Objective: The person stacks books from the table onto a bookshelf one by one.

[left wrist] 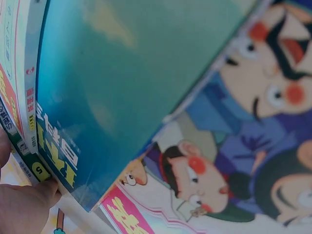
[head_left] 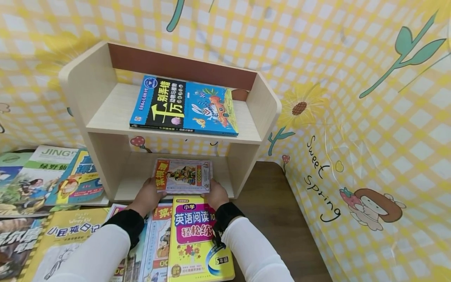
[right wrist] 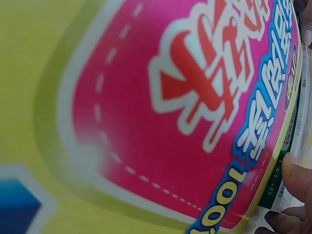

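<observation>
A small stack of books, topped by a pink-edged comic book [head_left: 186, 175] with cartoon figures, lies flat on the lower shelf [head_left: 139, 164] of a light wooden bookshelf. My left hand [head_left: 146, 196] grips the stack's left side near its front corner. On the opposite side my right hand [head_left: 217, 194] holds it the same way. White and green spines [left wrist: 34, 161] show beside the left fingers in the left wrist view. The right wrist view has the right hand [right wrist: 297, 187] at a green-and-white book edge, partly cut off. Just in front lies a yellow English reading book [head_left: 199, 250].
Blue picture books [head_left: 208, 107] lie on the upper shelf. Several more books, including a yellow diary book [head_left: 75, 225] and a green-white one [head_left: 46, 168], spread over the left. The brown wooden table [head_left: 278, 211] shows at right, beside a yellow checked cloth [head_left: 352, 164].
</observation>
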A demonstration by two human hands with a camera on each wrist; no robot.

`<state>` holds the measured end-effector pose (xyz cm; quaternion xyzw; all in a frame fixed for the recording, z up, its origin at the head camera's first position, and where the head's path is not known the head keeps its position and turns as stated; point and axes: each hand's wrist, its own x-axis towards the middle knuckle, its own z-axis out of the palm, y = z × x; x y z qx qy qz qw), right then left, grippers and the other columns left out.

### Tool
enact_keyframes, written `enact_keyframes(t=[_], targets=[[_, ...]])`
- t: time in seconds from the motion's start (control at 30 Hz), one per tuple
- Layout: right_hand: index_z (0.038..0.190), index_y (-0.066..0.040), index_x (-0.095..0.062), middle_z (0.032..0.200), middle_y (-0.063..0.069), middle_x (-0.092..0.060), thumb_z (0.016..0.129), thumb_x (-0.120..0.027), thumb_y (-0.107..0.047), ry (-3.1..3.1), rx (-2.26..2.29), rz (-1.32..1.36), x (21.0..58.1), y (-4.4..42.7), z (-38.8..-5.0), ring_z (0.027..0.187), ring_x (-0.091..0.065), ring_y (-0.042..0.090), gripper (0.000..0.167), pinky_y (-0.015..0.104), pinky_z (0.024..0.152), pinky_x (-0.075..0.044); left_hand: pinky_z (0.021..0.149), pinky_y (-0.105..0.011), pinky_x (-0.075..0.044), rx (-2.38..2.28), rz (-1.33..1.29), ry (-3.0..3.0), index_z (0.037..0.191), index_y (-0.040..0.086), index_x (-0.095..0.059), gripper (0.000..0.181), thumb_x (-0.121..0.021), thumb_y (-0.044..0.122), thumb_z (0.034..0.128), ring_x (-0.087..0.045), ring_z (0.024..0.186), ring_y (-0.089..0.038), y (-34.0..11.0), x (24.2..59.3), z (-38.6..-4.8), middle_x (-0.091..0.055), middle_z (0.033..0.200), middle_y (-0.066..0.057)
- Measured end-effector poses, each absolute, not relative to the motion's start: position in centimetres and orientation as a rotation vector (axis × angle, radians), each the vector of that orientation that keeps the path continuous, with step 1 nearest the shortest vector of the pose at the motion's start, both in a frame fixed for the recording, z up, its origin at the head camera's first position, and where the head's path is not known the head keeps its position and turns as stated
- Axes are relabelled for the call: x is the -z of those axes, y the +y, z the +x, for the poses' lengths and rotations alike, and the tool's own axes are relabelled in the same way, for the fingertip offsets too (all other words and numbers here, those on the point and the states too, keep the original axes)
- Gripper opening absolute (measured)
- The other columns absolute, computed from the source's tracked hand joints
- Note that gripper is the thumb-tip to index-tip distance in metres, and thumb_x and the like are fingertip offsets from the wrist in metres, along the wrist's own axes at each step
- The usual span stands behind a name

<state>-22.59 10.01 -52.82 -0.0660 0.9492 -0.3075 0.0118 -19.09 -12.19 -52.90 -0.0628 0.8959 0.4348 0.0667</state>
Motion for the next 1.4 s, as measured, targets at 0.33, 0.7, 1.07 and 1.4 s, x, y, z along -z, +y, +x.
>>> enact_keyframes(t=[0.33,0.7,1.07,1.4], targets=[[0.127,-0.009,-0.056,0.121,0.011,-0.065,0.086,-0.073,-0.018,2.960,0.933,-0.176,53.1,10.0,-22.2,0.111,-0.060,0.028,0.046,0.041,0.096,-0.047,0.106,-0.062,-0.032,-1.327,-0.133,2.735,0.150,0.001,-0.020,0.067,-0.059,0.012,0.0960,-0.041,0.119,-0.044,-12.2,53.0,-18.6,-0.029,0.143,-0.028],[0.137,-0.011,-0.051,0.126,0.010,-0.062,0.090,-0.069,-0.018,2.943,0.976,-0.242,52.6,10.3,-20.9,0.118,-0.057,0.026,0.051,0.042,0.100,-0.045,0.107,-0.063,-0.029,-1.266,-0.157,2.781,0.148,-0.001,-0.023,0.063,-0.058,0.015,0.0970,-0.038,0.119,-0.044,-12.4,52.9,-17.5,-0.027,0.143,-0.029],[0.145,-0.008,-0.042,0.144,0.017,-0.045,0.085,-0.075,-0.017,2.886,1.012,-0.404,50.7,12.6,-17.1,0.133,-0.042,0.035,0.070,0.050,0.105,-0.041,0.094,-0.060,-0.044,-1.089,-0.169,2.861,0.147,-0.008,-0.020,0.076,-0.061,0.030,0.0954,-0.049,0.105,-0.042,-13.4,52.0,-14.3,-0.032,0.137,-0.032],[0.147,-0.009,-0.040,0.154,0.020,-0.030,0.076,-0.083,-0.026,2.864,0.948,-0.280,50.2,14.4,-11.2,0.136,-0.034,0.043,0.085,0.057,0.098,-0.044,0.086,-0.061,-0.048,-0.870,-0.175,2.975,0.143,-0.010,-0.032,0.100,-0.072,0.056,0.0792,-0.044,0.120,-0.051,-10.1,50.9,-10.3,-0.039,0.136,-0.036]])
